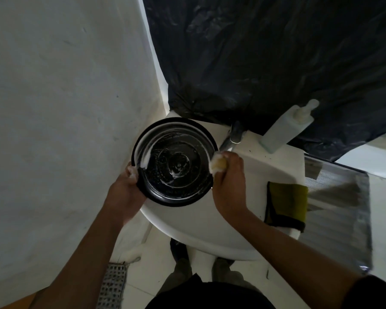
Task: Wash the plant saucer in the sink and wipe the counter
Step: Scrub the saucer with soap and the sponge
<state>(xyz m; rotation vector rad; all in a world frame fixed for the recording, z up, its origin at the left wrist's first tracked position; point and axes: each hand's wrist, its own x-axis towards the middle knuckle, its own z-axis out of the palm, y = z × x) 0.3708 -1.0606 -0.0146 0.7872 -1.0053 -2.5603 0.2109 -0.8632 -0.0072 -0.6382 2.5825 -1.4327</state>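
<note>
A crumpled black plastic sheet hangs behind a white rounded ceramic sink. A grey, reflective worktop adjoins the sink's right edge.

The round, glossy black plant saucer, ribbed with concentric rings, is held over the sink's back left part and tilted up toward the camera. White foam streaks its upper left rim and its centre.

An olive-green cloth with black edging drapes over the sink's right edge, touching the worktop. A pale pump-top soap bottle stands at the sink's back right corner, just beside the metal tap.

The left hand grips the saucer's left rim, its foamy fingers curled over the lip. The right hand is closed round a small yellow sponge and presses it against the saucer's right rim.

The saucer looks stiff and, carried by one hand at its edge, fairly light. I cannot tell whether it is plastic or glazed ceramic, so it is best kept from knocking against the basin. Soap and water probably make the glossy surface slippery. The raised rim seems the safest hold, with the thumb inside the lip and fingers underneath, opposite wherever the sponge pushes.
</note>
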